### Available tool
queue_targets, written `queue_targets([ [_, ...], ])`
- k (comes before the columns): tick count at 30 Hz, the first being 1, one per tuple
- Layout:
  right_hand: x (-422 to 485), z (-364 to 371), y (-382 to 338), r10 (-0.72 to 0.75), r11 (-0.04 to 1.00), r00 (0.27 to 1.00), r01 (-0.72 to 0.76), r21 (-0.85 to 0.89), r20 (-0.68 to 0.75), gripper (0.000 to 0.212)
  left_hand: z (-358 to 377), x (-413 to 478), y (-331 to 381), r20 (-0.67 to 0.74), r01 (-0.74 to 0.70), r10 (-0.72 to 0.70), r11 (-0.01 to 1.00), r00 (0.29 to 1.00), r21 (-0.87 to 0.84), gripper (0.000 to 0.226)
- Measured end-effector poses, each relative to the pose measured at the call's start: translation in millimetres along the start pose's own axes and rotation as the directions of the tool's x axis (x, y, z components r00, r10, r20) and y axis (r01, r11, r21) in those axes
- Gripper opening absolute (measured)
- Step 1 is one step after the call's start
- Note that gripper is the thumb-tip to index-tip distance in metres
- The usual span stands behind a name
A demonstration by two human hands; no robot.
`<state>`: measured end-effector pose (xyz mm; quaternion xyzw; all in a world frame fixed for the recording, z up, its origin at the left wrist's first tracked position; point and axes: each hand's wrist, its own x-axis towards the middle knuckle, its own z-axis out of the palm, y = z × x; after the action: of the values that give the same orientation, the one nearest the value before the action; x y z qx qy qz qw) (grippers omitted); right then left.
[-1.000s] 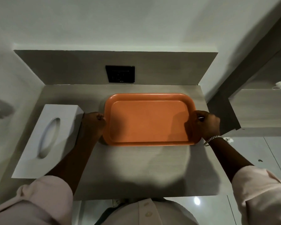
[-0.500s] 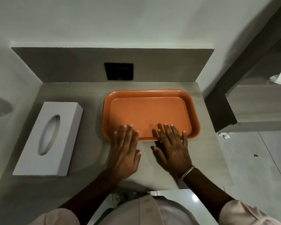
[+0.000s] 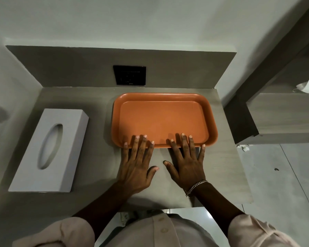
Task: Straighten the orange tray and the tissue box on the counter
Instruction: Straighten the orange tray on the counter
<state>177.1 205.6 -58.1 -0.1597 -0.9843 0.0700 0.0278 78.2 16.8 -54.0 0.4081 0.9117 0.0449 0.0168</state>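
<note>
Resting flat on the grey bench (image 3: 82,196), both hands lie palm down with fingers spread, each grip apart and clamped on nothing. The left hand (image 3: 137,166) reaches forward so that its fingertips (image 3: 137,137) lie over the near rim of the orange tray (image 3: 161,120), toward the tray's left end. The right hand (image 3: 187,164), with a chain bracelet (image 3: 196,186) at the wrist, does the same toward the right end; its little finger touches the rim near the corner. The tray sits at the back right of the bench, its long sides roughly parallel to the back wall, below a black wall plate (image 3: 129,75). The white tissue box (image 3: 48,152) lies well apart on the left side of the bench, untouched, its oval opening facing up, its long axis appearing slanted relative to the tray.
</note>
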Motion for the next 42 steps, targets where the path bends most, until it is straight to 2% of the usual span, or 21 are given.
queue_targets([
  [20, 50.3, 0.3, 8.5, -0.01, 1.0, 1.0, 0.01, 0.009, 0.02, 0.076, 0.8, 45.3, -21.6, -0.003, -0.007, 0.007, 1.0, 1.0, 0.009, 0.085],
  [27, 49.9, -6.6, -0.8, -0.013, 0.996, 1.0, 0.01, 0.086, 0.028, 0.079, -15.3, 38.9, -23.5, -0.052, -0.008, 0.003, 0.994, 0.999, -0.105, 0.073],
  [30, 42.5, -13.6, -23.0, -0.11, 0.981, 0.994, 0.105, 0.166, 0.022, 0.081, -28.1, 26.5, -28.2, -0.132, 0.056, -0.089, 0.97, 0.987, -0.236, 0.071],
  [34, 34.2, -18.5, -67.1, -0.339, 0.904, 0.939, 0.31, 0.295, 0.051, 0.079, -47.6, -1.1, -44.1, -0.216, 0.171, -0.254, 0.924, 0.943, -0.342, 0.07],
  [39, 44.3, -14.6, -118.6, -0.555, 0.793, 0.826, 0.489, 0.363, 0.098, 0.07, -66.2, -43.9, -79.1, -0.26, 0.346, -0.431, 0.884, 0.864, -0.314, 0.065],
  [42, 53.1, -8.6, -142.6, -0.613, 0.762, 0.78, 0.544, 0.352, 0.122, 0.072, -72.5, -66.7, -101.7, -0.295, 0.452, -0.525, 0.846, 0.798, -0.283, 0.067],
])
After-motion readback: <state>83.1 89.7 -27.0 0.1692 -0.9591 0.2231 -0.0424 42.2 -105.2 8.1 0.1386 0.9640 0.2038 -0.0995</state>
